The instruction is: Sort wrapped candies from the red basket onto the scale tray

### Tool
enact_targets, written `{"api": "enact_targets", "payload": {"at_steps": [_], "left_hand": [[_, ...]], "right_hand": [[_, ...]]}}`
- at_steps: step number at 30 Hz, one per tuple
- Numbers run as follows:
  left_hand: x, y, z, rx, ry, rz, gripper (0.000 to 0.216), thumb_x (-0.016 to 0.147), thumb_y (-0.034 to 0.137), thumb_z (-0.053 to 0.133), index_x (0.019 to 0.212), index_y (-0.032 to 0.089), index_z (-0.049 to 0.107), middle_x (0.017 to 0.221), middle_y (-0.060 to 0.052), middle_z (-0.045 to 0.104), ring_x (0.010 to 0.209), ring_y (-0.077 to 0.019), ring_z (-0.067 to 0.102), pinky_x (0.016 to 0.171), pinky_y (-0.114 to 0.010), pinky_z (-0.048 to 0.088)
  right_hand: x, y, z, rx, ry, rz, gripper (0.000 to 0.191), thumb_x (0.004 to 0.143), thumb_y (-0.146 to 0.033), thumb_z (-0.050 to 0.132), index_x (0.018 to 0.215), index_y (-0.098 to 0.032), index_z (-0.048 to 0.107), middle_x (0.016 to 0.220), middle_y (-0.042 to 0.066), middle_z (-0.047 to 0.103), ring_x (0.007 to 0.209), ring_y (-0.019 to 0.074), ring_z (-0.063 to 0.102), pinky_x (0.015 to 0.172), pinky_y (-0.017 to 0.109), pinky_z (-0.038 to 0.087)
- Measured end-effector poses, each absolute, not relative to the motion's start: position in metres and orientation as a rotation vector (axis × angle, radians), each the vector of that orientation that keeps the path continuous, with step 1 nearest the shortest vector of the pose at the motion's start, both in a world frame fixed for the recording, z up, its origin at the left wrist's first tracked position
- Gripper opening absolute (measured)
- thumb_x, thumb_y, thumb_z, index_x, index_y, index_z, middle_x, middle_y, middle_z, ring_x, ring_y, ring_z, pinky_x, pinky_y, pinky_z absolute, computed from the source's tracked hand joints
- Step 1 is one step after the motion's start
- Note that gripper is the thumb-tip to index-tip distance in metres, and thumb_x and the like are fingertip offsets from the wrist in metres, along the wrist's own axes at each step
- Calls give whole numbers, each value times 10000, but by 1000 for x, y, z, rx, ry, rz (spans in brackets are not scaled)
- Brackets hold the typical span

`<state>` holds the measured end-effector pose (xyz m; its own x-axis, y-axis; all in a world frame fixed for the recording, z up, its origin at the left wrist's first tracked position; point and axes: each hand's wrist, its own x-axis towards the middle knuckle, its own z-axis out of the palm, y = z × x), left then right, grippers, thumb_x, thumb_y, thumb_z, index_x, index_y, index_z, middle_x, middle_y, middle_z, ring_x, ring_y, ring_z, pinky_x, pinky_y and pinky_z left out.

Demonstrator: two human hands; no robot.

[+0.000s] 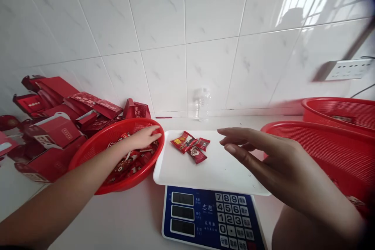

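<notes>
My left hand [143, 138] reaches over the left red basket [115, 136], its fingers stretched out and apart near the inner right rim. Below it, many small red-wrapped packets [134, 164] fill the basket. My right hand [263, 154] hovers over the right part of the white weighing tray [211, 174], fingers extended with the thumb apart beneath them, holding nothing. On the tray's left half lie a larger red and yellow packet [183, 141], a dark red packet [197, 155] and a small red packet [203, 143], touching one another.
Under the tray, a blue scale panel [208, 218] with blank displays faces me. Red gift boxes [55, 129] are piled at the left. A clear plastic bottle [204, 104] stands by the tiled wall. Two more red baskets [322, 134] [336, 107] sit at the right.
</notes>
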<state>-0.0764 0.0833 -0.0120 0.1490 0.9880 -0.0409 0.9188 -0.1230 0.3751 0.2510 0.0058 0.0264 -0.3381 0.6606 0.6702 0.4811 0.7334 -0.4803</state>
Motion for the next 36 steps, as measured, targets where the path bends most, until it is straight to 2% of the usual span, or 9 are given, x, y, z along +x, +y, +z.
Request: {"api": "enact_targets", "payload": {"at_steps": [1, 3, 9, 15, 24, 31, 36], "left_hand": [[-95, 80, -12, 2059, 1871, 279, 398, 991, 399, 514, 1317, 177, 568, 1360, -126, 604, 1222, -285, 592, 1041, -526, 452], [-124, 69, -16, 1969, 1918, 167, 355, 954, 370, 599, 1250, 175, 607, 1284, -106, 632, 1116, -262, 637, 954, -498, 518], [-160, 39, -39, 1895, 1967, -117, 325, 928, 305, 643, 1224, 174, 612, 1295, -104, 608, 1116, -259, 620, 939, -491, 525], [-175, 39, -38, 1817, 1944, -128, 300, 938, 326, 629, 1190, 164, 624, 1199, -87, 651, 1018, -233, 657, 869, -444, 558], [-178, 52, -24, 1755, 2136, 41, 327, 952, 347, 605, 1224, 165, 604, 1193, -88, 649, 989, -227, 664, 838, -427, 570], [-160, 53, -43, 1822, 2143, -185, 359, 939, 342, 626, 1258, 182, 593, 1273, -104, 617, 1074, -249, 639, 897, -468, 548], [-153, 58, -58, 1865, 2143, -206, 362, 939, 334, 626, 1267, 184, 589, 1299, -107, 604, 1098, -256, 630, 913, -478, 541]], "right_hand": [[250, 7, 25, -864, -2008, 233, 185, 948, -353, 593, 1070, -273, 708, 848, 7, 782, 683, 167, 736, 588, 233, 601], [248, 11, 23, -853, -2024, 212, 181, 946, -365, 592, 1050, -277, 711, 847, 4, 783, 683, 168, 739, 611, 236, 610], [240, 17, 18, -836, -2060, 168, 190, 951, -367, 577, 1049, -277, 714, 842, 8, 788, 651, 173, 742, 536, 225, 596], [240, 19, 15, -858, -2099, 146, 228, 948, -416, 576, 1050, -276, 724, 831, 22, 794, 615, 192, 744, 448, 234, 572], [240, 20, 14, -859, -2124, 139, 235, 952, -413, 571, 1068, -271, 718, 833, 26, 793, 625, 198, 748, 467, 239, 583], [239, 18, 13, -847, -2143, 126, 223, 957, -400, 566, 1076, -277, 709, 851, 20, 789, 620, 186, 737, 477, 247, 577], [235, 15, 13, -858, -2114, 127, 242, 962, -423, 547, 1051, -277, 719, 859, 27, 788, 648, 206, 739, 516, 290, 589]]}}
